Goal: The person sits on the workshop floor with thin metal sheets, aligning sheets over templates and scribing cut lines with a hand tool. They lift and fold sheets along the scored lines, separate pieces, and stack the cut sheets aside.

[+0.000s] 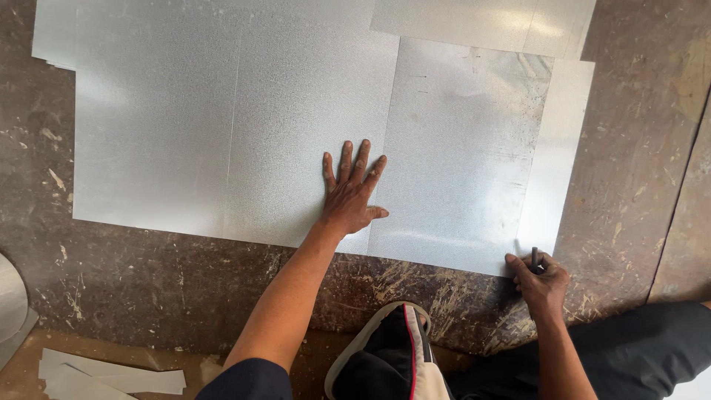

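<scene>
My left hand (349,194) lies flat, fingers spread, on a large galvanised metal sheet (222,126), pressing where it overlaps a second sheet (459,155). My right hand (541,280) is closed around a thin dark marking tool (534,258), its tip at the near right corner of the second sheet. All the sheets lie flat on a worn brown work surface (148,281).
More sheet metal (481,22) overlaps at the top right. Narrow cut metal strips (104,374) lie at the bottom left, beside a curved metal piece (11,296). My knee and dark trousers (637,348) and a sandalled foot (400,355) rest at the bottom.
</scene>
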The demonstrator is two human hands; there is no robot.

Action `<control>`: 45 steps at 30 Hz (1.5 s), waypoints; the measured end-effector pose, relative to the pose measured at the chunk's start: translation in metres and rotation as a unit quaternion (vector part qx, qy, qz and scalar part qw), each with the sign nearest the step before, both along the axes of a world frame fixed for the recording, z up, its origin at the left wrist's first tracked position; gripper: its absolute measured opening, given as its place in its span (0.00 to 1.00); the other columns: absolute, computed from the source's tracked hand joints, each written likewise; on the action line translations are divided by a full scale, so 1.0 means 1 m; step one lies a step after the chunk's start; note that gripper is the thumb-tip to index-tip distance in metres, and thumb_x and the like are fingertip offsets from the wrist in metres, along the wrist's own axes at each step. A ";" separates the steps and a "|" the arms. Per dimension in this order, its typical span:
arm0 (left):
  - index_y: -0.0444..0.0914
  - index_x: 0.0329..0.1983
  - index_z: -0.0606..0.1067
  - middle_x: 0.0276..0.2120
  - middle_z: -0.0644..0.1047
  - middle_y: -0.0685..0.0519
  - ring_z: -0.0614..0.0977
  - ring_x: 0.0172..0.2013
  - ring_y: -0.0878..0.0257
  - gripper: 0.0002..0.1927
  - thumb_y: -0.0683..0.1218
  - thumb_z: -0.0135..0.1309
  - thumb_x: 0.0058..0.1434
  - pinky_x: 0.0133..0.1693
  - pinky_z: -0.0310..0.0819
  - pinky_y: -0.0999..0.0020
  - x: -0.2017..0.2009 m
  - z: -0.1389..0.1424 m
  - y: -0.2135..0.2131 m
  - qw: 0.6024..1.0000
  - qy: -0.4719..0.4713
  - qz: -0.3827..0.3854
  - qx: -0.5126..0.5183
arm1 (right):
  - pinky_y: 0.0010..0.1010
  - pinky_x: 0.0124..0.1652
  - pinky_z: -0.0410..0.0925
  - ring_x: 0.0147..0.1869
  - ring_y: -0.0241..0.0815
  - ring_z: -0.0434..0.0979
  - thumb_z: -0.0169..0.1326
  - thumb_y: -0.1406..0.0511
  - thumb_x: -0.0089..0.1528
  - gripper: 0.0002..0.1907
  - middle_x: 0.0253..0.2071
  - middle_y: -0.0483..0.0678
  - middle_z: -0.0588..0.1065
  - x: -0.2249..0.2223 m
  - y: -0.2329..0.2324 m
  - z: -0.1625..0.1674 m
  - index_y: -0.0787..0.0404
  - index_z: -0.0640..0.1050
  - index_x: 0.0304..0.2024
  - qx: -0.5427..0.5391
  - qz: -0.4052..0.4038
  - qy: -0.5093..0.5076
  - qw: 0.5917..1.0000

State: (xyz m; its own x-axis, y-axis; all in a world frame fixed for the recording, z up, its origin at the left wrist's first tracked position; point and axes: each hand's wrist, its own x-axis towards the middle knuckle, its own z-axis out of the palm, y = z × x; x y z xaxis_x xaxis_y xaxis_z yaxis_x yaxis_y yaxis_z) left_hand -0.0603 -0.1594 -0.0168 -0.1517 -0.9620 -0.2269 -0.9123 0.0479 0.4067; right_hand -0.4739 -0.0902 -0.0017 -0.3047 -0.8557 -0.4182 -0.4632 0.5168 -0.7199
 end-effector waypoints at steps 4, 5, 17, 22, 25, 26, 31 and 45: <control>0.58 0.78 0.46 0.78 0.36 0.51 0.31 0.75 0.50 0.59 0.68 0.65 0.48 0.69 0.13 0.35 0.000 0.005 -0.001 1.000 -0.013 0.000 -0.001 | 0.25 0.21 0.66 0.23 0.34 0.73 0.68 0.64 0.58 0.13 0.22 0.48 0.75 0.000 -0.002 0.000 0.65 0.78 0.32 0.009 0.000 0.006 1.000; 0.58 0.78 0.45 0.78 0.35 0.51 0.30 0.75 0.49 0.59 0.68 0.65 0.49 0.69 0.12 0.35 0.000 0.006 -0.001 1.000 -0.017 -0.003 -0.001 | 0.26 0.22 0.66 0.23 0.35 0.74 0.69 0.64 0.58 0.13 0.22 0.49 0.75 -0.001 -0.003 0.000 0.66 0.78 0.33 0.015 0.005 0.014 1.000; 0.53 0.76 0.53 0.79 0.38 0.45 0.30 0.76 0.46 0.56 0.65 0.68 0.48 0.67 0.11 0.34 -0.035 0.019 -0.002 0.999 -0.027 0.020 0.014 | 0.34 0.22 0.70 0.22 0.40 0.74 0.65 0.61 0.59 0.12 0.25 0.52 0.78 -0.020 -0.014 -0.005 0.64 0.80 0.34 0.131 0.005 0.079 0.988; 0.46 0.75 0.62 0.79 0.43 0.44 0.38 0.78 0.46 0.46 0.61 0.68 0.56 0.71 0.21 0.36 -0.125 0.025 -0.044 0.994 -0.014 0.000 -0.110 | 0.35 0.21 0.66 0.20 0.40 0.71 0.66 0.62 0.58 0.13 0.22 0.52 0.76 -0.022 -0.010 -0.001 0.66 0.80 0.31 0.078 0.021 0.084 0.993; 0.48 0.74 0.58 0.78 0.42 0.45 0.42 0.76 0.44 0.47 0.61 0.66 0.54 0.71 0.34 0.36 -0.211 0.034 -0.095 0.989 -0.022 -0.117 -0.084 | 0.36 0.21 0.64 0.20 0.40 0.71 0.67 0.61 0.57 0.14 0.20 0.52 0.76 -0.026 -0.011 0.000 0.66 0.81 0.29 0.045 0.029 0.090 0.994; 0.50 0.74 0.55 0.77 0.41 0.46 0.43 0.75 0.44 0.50 0.62 0.67 0.53 0.70 0.40 0.33 -0.235 0.041 -0.112 0.988 -0.045 -0.133 -0.071 | 0.38 0.21 0.64 0.20 0.41 0.71 0.67 0.60 0.57 0.14 0.20 0.52 0.75 -0.027 -0.011 0.000 0.66 0.81 0.29 0.051 0.028 0.087 0.994; 0.45 0.79 0.43 0.78 0.36 0.48 0.51 0.72 0.44 0.72 0.69 0.71 0.39 0.60 0.68 0.41 -0.295 0.068 -0.173 0.980 -0.164 -0.096 0.055 | 0.39 0.21 0.63 0.19 0.41 0.70 0.67 0.59 0.57 0.16 0.19 0.51 0.75 -0.027 -0.015 -0.004 0.65 0.80 0.27 0.062 0.021 0.097 0.993; 0.42 0.77 0.50 0.77 0.40 0.49 0.48 0.73 0.39 0.73 0.71 0.74 0.33 0.56 0.74 0.37 -0.309 0.071 -0.197 0.959 -0.225 -0.139 0.100 | 0.40 0.30 0.72 0.33 0.44 0.80 0.39 0.44 0.70 0.32 0.31 0.52 0.80 -0.051 -0.071 0.024 0.60 0.81 0.35 -0.130 0.055 -0.058 0.988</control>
State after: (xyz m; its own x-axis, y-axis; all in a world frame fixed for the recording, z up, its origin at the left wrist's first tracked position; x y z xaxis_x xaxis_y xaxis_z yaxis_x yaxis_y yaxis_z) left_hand -0.3689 -0.3566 0.0538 -0.2393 -0.8292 -0.5050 -0.9609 0.2767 0.0010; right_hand -0.5250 -0.1614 0.0220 -0.1664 -0.9642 -0.2064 -0.4124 0.2582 -0.8736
